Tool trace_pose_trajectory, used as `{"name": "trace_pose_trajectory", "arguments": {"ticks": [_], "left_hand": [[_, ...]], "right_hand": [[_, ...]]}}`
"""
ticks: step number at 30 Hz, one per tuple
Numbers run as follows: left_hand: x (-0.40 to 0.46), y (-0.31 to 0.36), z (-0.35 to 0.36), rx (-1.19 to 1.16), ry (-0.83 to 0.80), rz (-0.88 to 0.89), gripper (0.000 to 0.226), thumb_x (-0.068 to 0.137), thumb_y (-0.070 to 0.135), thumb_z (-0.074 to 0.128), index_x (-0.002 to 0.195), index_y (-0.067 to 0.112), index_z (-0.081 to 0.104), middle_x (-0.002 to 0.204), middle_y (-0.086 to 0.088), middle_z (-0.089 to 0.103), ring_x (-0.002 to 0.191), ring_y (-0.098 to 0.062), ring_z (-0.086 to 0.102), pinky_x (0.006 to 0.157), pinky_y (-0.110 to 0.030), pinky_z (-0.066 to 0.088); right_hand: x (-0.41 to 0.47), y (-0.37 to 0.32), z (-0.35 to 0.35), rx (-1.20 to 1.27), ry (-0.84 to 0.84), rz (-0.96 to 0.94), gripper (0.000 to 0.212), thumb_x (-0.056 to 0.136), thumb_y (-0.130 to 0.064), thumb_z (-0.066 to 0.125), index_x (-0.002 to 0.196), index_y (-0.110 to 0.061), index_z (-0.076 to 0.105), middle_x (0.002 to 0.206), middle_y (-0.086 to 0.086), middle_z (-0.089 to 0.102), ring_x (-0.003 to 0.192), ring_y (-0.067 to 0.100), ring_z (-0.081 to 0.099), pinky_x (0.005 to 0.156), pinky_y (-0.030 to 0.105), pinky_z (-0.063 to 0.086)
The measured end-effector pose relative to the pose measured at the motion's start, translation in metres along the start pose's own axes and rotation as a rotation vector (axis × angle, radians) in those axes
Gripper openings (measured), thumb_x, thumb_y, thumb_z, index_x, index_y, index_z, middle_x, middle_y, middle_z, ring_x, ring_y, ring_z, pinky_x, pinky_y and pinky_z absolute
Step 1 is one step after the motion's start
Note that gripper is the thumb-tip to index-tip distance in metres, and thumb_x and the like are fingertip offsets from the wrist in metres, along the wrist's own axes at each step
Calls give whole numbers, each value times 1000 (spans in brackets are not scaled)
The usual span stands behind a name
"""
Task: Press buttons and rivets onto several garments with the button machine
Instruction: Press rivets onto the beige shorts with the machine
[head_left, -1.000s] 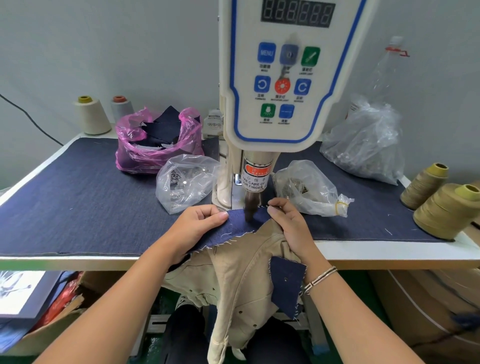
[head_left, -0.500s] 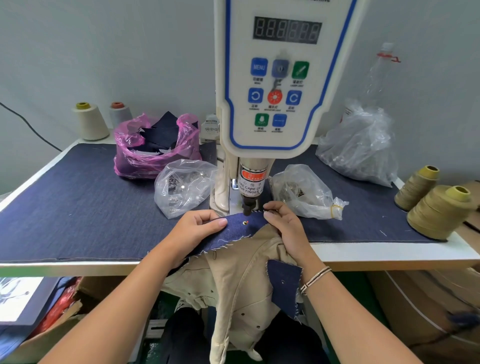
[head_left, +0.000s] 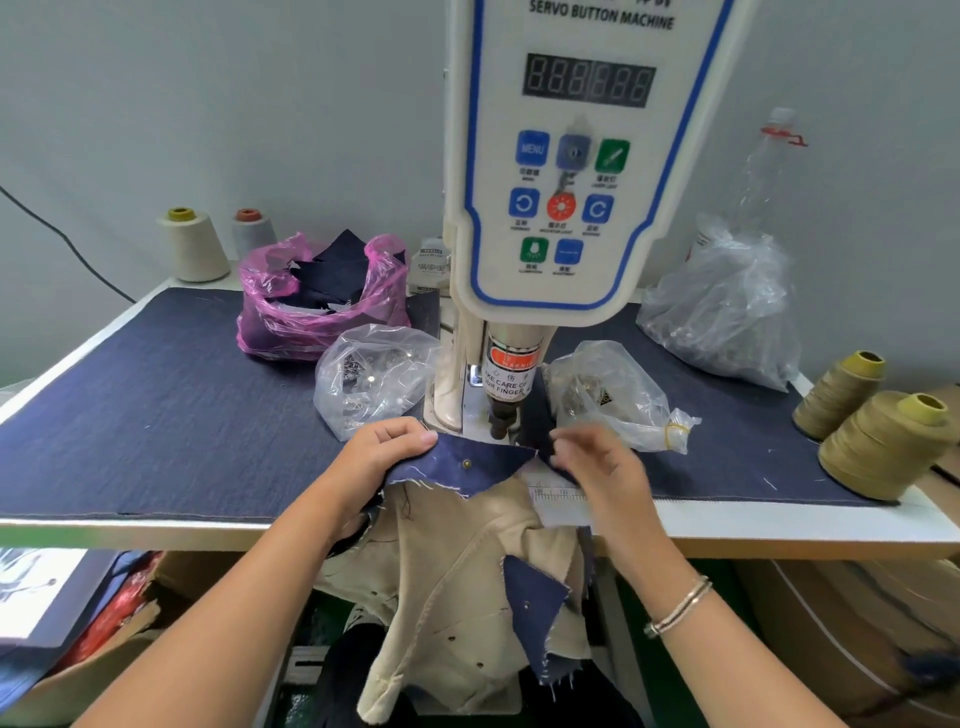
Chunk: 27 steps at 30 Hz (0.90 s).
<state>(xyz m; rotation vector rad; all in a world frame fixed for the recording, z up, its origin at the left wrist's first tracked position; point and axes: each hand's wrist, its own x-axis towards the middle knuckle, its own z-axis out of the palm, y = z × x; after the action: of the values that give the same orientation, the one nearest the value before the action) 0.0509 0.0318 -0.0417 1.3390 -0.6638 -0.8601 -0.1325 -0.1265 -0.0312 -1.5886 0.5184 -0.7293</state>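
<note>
- Grey wall behind, and in the head view a worktop (head_left: 156, 415) covered in dark denim cloth, with the button machine (head_left: 566, 171) standing at its middle and its punch head (head_left: 503, 415) just above the near edge.
- Left hand (head_left: 374, 457) pinches the left end of a blue denim flap (head_left: 467, 467), thumb on top, fingers curled under the cloth.
- Right hand (head_left: 597, 462) is blurred; its fingers are bent at the flap's right end and appear to pinch it, though the grip itself is not sharp enough to be sure.
- Flap belongs to a beige garment (head_left: 457, 597) that hangs off the worktop edge towards the person's lap; the flap lies just in front of the punch, not under it.
- Progress, as I judge it: one brass button (head_left: 466, 464) already sits pressed into the flap, and small rivets show lower on the beige cloth, so this piece looks partly finished. Other garments are not visible here, so most of the job probably remains.
- Containers: a pink bag (head_left: 317, 306) holds dark fabric pieces; a clear bag (head_left: 374, 379) left of the machine holds small metal parts; another clear bag (head_left: 613, 400) on the right, tied with a rubber band, holds brass-coloured pieces; a larger clear bag (head_left: 722, 306) sits further back, contents unclear.
- Thread cones (head_left: 878, 441) stand at the right edge.
</note>
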Motion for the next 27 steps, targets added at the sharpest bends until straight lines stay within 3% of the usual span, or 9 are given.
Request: {"name": "trace_pose_trajectory", "arguments": {"ticks": [2,4,6,8,11,13,18,27], "left_hand": [[0,0,-1,-82,62,-5,23,75,29,65,54,21,59,54,1,55,46,-10,50,48,-20,42],[1,0,-3,-133,97,-10,19,74,29,66,60,18,59,58,-3,57,49,-14,53,51,-23,44],[3,-1,-4,-160,104,-1,19,75,25,71,68,13,60,64,-6,61,55,-17,57,55,-24,48],[4,0,-5,-163,108,8,18,77,26,71,72,11,62,68,-7,64,59,-17,60,57,-22,50],[6,-1,-6,-155,117,4,19,76,26,70,74,9,61,67,-6,63,58,-16,59,57,-21,49],[6,-2,-7,-152,122,-7,20,75,28,67,72,10,59,65,-6,60,57,-16,57,56,-22,48],[6,-3,-10,-159,100,-18,20,71,31,70,64,15,59,63,-4,58,56,-17,54,56,-25,45],[3,-4,-10,-186,92,-65,28,61,42,76,65,19,60,66,-5,56,60,-18,54,61,-30,42]], "right_hand": [[8,-18,-21,-97,192,-179,14,91,-13,60,86,-25,65,87,-9,68,81,0,60,72,9,44],[27,-37,-46,-376,287,-251,13,91,-23,60,83,-29,67,98,-4,59,91,4,55,80,11,40],[52,-43,-64,-850,234,-157,15,91,-33,59,88,-27,72,112,-3,51,110,14,45,96,27,34],[69,-38,-66,-1305,100,-97,20,93,-36,55,98,-30,74,131,-2,44,124,23,33,103,40,21],[85,-27,-53,-1653,-116,-222,25,94,-38,47,103,-42,70,141,-1,33,128,27,23,104,44,16],[96,-21,-46,-1761,-182,-222,26,95,-38,44,106,-40,68,141,1,31,128,29,23,106,47,16],[113,-9,-32,-1915,-129,-238,28,94,-33,45,109,-27,67,128,1,38,117,26,33,102,43,23],[113,3,-24,-1982,-74,-254,19,87,-26,58,101,-21,69,119,3,42,108,25,40,98,42,27]]}}
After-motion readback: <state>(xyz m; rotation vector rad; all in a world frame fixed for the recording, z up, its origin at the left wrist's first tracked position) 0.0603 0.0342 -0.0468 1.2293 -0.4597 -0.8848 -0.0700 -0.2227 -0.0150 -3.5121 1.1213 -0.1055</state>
